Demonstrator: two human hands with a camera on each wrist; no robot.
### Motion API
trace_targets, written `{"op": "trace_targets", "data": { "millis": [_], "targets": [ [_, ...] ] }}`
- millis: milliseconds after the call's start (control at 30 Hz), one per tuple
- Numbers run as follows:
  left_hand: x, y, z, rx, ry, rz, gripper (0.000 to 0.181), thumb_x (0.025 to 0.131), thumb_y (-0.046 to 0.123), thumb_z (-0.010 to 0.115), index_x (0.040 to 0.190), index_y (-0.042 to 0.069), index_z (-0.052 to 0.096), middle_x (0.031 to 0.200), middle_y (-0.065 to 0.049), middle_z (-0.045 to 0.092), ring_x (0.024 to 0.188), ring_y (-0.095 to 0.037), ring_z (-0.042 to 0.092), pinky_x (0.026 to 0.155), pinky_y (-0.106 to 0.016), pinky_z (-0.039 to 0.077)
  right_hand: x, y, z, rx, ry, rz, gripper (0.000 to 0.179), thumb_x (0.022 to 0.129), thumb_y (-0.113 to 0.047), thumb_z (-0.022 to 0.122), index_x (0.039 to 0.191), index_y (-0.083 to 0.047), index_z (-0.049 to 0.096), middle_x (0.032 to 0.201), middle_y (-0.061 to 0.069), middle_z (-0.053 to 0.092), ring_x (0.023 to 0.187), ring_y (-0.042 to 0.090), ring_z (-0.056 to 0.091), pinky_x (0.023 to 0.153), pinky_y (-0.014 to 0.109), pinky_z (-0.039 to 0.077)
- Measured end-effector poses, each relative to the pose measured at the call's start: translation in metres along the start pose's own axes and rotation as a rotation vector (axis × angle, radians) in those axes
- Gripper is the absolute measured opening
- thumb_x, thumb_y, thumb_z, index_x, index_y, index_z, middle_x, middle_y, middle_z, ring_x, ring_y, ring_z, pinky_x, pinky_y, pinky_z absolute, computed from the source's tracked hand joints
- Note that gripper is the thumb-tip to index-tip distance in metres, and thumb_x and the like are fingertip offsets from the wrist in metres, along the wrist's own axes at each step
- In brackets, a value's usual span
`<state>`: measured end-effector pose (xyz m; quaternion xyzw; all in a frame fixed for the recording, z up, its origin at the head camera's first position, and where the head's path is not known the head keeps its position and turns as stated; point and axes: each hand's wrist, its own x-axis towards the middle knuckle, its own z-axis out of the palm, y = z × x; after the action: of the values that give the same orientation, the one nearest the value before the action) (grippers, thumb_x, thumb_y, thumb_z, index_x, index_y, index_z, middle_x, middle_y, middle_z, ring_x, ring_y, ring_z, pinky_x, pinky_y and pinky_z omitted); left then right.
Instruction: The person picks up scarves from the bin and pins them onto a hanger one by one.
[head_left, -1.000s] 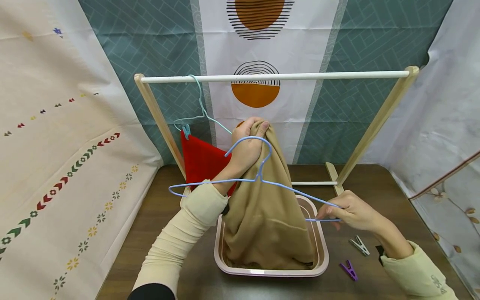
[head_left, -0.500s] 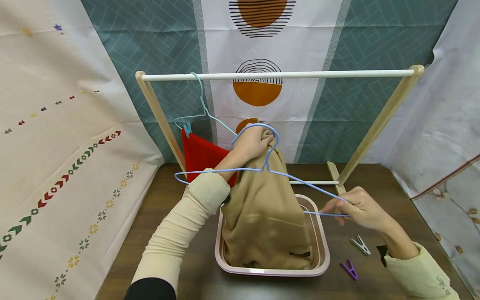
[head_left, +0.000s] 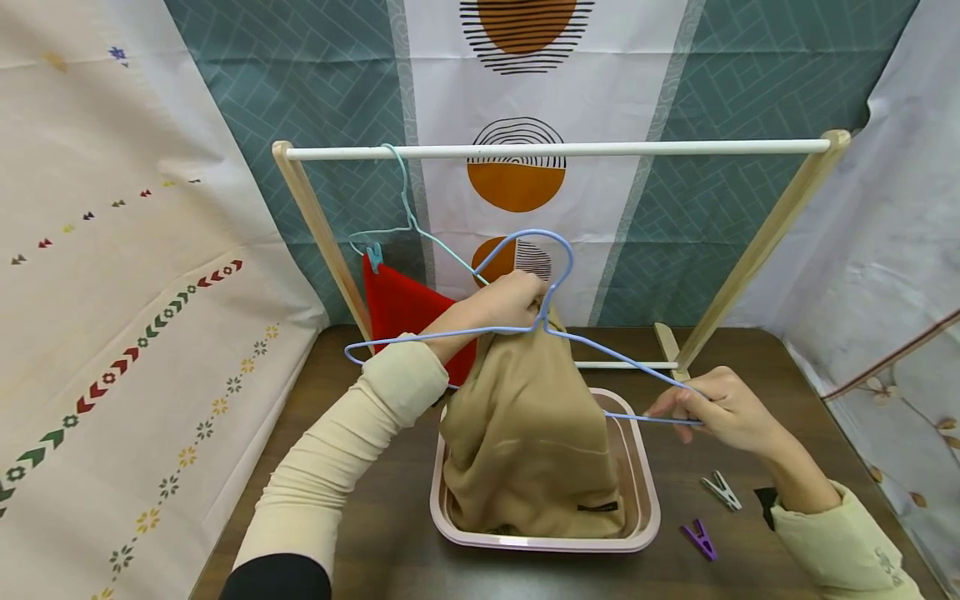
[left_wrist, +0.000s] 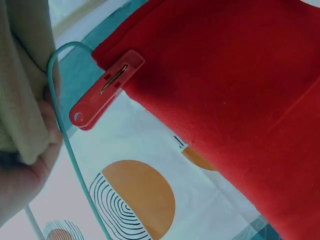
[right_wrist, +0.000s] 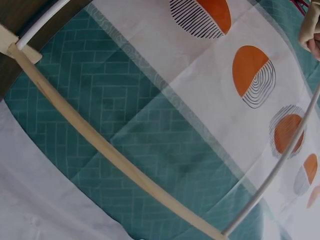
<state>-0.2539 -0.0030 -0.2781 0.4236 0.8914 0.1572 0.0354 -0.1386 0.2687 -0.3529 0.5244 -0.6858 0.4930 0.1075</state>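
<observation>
In the head view my left hand [head_left: 510,302] grips the top of a tan cloth [head_left: 536,433], partly hidden by the blue wire hanger. The cloth passes behind the hanger's [head_left: 622,361] sloping arms and in front of its bottom bar, and its lower part lies in a pink basket [head_left: 543,543]. My right hand [head_left: 723,408] pinches the hanger's right corner, and the hook stands upward. In the left wrist view my left hand [left_wrist: 42,155] has the tan cloth [left_wrist: 22,85] folded in its fingers. The right wrist view shows mainly the rack and backdrop.
A drying rack with a white rail [head_left: 675,148] stands behind. On it hangs a teal hanger [head_left: 406,196] carrying a red cloth [head_left: 405,308], held by a teal clothespin [head_left: 374,258] and a red clothespin [left_wrist: 107,90]. White [head_left: 722,491] and purple [head_left: 699,540] clothespins lie right of the basket.
The blue hanger has moved up and slightly right in my right hand. My left hand has come over and down with the cloth's top, bending it near the hanger's neck.
</observation>
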Motion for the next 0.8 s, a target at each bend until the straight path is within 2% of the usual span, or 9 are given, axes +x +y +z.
{"op": "trace_targets", "data": {
  "millis": [67,167,200,333,467,567,667,800],
  "targets": [
    [-0.002,0.003,-0.001,-0.014,-0.025,0.02,0.012,0.078,0.003,0.056,0.086,0.003,0.065,0.075,-0.001,0.058,0.075,-0.013,0.051,0.069,-0.021,0.041,-0.002,0.002,-0.001,-0.011,-0.005,0.006,0.034,0.093,0.007,0.037,0.092,-0.005,0.068,0.049,-0.002,0.054,0.043,0.002,0.043,0.042,0.009,0.03],
    [-0.005,0.009,-0.003,-0.047,-0.02,0.068,0.029,0.073,0.003,0.061,0.102,-0.001,0.061,0.094,-0.007,0.062,0.089,-0.017,0.054,0.082,-0.023,0.04,-0.003,0.003,-0.001,-0.059,-0.002,0.051,0.033,0.092,0.009,0.039,0.091,-0.006,0.069,0.05,-0.004,0.054,0.044,0.0,0.043,0.042,0.01,0.03],
    [-0.006,0.012,-0.004,-0.062,0.0,0.094,0.035,0.071,0.001,0.062,0.105,-0.001,0.06,0.101,-0.008,0.062,0.095,-0.018,0.054,0.087,-0.023,0.04,-0.003,0.002,-0.001,-0.084,0.001,0.073,0.033,0.091,0.009,0.04,0.089,-0.006,0.069,0.051,-0.004,0.055,0.044,0.0,0.044,0.042,0.01,0.031],
    [-0.007,0.023,-0.005,-0.181,0.124,0.207,0.038,0.068,-0.008,0.054,0.106,-0.002,0.055,0.104,-0.011,0.061,0.1,-0.02,0.053,0.091,-0.022,0.036,-0.001,-0.001,0.001,-0.197,0.012,0.152,0.031,0.091,0.008,0.042,0.085,-0.007,0.069,0.052,-0.008,0.056,0.046,-0.002,0.046,0.043,0.011,0.033],
    [-0.006,0.031,-0.002,-0.246,0.233,0.254,0.035,0.071,-0.007,0.053,0.106,-0.002,0.054,0.105,-0.011,0.059,0.1,-0.019,0.052,0.09,-0.018,0.034,0.001,-0.001,0.002,-0.256,0.02,0.168,0.029,0.094,0.0,0.044,0.084,-0.009,0.069,0.053,-0.01,0.055,0.047,-0.003,0.049,0.045,0.011,0.036],
    [-0.005,0.032,0.002,-0.223,0.313,0.279,0.033,0.072,-0.009,0.05,0.105,-0.003,0.054,0.105,-0.013,0.058,0.1,-0.02,0.052,0.09,-0.018,0.035,-0.001,0.0,0.003,-0.222,0.008,0.168,0.026,0.094,-0.003,0.046,0.082,-0.008,0.069,0.052,-0.008,0.055,0.045,-0.002,0.049,0.045,0.012,0.036],
    [-0.004,0.03,0.008,-0.154,0.391,0.308,0.031,0.075,-0.012,0.047,0.105,-0.003,0.053,0.104,-0.013,0.056,0.097,-0.022,0.053,0.087,-0.02,0.039,-0.003,0.002,0.004,-0.168,-0.031,0.164,0.025,0.092,0.001,0.046,0.081,-0.006,0.068,0.05,-0.005,0.055,0.044,0.001,0.05,0.046,0.015,0.038],
    [-0.002,0.025,0.016,0.052,0.473,0.324,0.027,0.083,-0.012,0.042,0.106,-0.003,0.052,0.105,-0.013,0.052,0.088,-0.022,0.056,0.077,-0.023,0.045,-0.003,0.001,0.004,-0.133,-0.1,0.152,0.028,0.094,-0.002,0.044,0.082,-0.008,0.068,0.049,-0.006,0.054,0.046,0.0,0.051,0.049,0.017,0.041]
  ]
}}
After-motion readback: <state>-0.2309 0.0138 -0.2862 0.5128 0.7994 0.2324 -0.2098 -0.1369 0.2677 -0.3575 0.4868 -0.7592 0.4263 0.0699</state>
